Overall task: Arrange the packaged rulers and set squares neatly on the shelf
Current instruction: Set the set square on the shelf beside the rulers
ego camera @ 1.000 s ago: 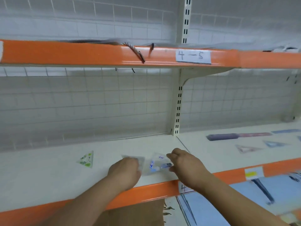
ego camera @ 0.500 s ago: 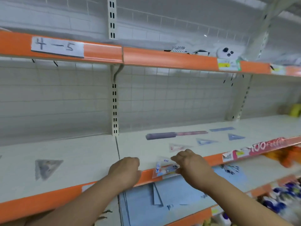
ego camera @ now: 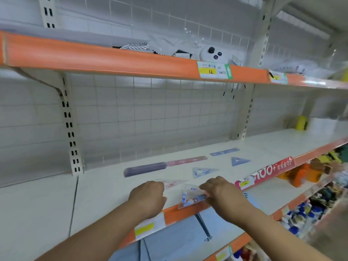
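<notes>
My right hand [ego camera: 224, 194] pinches the right end of a clear set-square packet [ego camera: 191, 198], which hangs over the orange front edge of the white shelf [ego camera: 105, 194]. My left hand [ego camera: 148, 198] is curled beside it, a little apart from the packet, with nothing visible in it. A pink set square [ego camera: 174, 182] lies just behind that hand. Farther back lie a purple ruler pack [ego camera: 145, 169], a pink ruler [ego camera: 186, 161], a blue ruler [ego camera: 224, 151], a pale blue set square [ego camera: 204, 172] and a darker blue set square [ego camera: 240, 161].
A slotted upright post [ego camera: 72, 129] splits the shelf on the left. The upper shelf's orange rim [ego camera: 113, 59] overhangs above. A yellow object [ego camera: 301, 123] stands far right. Blue sheets [ego camera: 178, 240] lie on the lower shelf, and packed goods [ego camera: 305, 210] fill the lower right.
The view has swung right along the shelf. My right hand carried the clear packet rightward to the front edge, and my left hand, which touched it earlier, is now apart from it.
</notes>
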The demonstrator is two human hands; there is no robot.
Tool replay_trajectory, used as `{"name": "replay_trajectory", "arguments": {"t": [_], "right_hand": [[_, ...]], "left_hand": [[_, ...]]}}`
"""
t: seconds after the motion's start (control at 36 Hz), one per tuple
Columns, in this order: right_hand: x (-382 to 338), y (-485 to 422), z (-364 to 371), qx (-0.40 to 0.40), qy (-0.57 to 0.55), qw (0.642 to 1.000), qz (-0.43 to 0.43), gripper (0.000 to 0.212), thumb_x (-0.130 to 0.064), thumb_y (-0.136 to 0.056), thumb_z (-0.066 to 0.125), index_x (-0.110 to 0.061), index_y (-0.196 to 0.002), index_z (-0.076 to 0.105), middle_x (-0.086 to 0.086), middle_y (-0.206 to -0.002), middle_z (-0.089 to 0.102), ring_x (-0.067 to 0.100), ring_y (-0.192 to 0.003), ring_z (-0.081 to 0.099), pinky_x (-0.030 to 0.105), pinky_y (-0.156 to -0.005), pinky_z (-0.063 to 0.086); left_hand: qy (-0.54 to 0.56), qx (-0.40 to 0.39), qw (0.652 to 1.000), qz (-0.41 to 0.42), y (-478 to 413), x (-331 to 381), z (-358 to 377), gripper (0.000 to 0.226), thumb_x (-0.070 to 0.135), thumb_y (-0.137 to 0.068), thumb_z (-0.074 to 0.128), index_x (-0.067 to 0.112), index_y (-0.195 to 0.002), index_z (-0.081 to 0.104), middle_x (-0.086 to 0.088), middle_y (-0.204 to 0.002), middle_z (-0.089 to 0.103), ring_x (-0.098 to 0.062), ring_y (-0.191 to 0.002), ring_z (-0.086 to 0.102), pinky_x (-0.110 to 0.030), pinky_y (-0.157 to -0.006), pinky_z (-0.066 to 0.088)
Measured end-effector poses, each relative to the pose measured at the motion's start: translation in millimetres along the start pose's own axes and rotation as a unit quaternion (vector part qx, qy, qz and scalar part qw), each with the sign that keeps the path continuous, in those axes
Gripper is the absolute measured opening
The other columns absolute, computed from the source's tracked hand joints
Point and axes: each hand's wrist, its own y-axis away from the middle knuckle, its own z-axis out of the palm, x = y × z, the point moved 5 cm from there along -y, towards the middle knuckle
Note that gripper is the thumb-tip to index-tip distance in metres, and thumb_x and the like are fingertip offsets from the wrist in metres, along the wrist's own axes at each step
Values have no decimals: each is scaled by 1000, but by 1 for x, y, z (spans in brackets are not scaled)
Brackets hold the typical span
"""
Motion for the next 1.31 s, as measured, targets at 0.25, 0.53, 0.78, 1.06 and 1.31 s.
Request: {"name": "replay_trajectory", "arguments": {"t": [0.25,0.53,0.78,1.06,1.31], "right_hand": [[62,-49,5,12,-10,999,47,39,-26,-94,54,-24,-133,52,-2,-124,57,19,-117,46,29,-88,44],[99,-88,35,-18,-46,998,48,40,-24,-92,56,-25,-132,53,-2,-125,57,17,-119,45,27,-84,41],[121,-126,55,-38,-55,998,-22,39,-23,-92,54,-24,-131,53,0,-129,57,20,-117,47,29,-91,43],[142,-153,77,-77,-73,989,-104,43,-16,-93,47,-27,-134,52,-4,-134,54,16,-122,46,26,-94,41],[145,-161,86,-80,-103,978,-165,37,-24,-92,48,-28,-128,57,-6,-128,56,14,-120,49,25,-96,43]], "left_hand": [[5,-3,999,42,-77,30,-5,35,38,-100,42,19,-127,51,-1,-129,56,-21,-115,55,-33,-91,47],[-12,-20,999,36,-125,41,5,39,40,-100,43,19,-131,49,-1,-136,52,-22,-123,52,-32,-96,44],[5,-20,999,-31,-144,39,10,37,39,-100,43,20,-130,52,1,-133,54,-19,-118,55,-30,-91,46],[8,-18,992,-124,-152,43,17,36,38,-100,42,19,-129,51,0,-132,55,-19,-116,55,-30,-90,45],[16,-5,985,-172,-147,46,26,35,38,-99,42,19,-127,52,0,-132,54,-20,-118,53,-31,-94,44]]}}
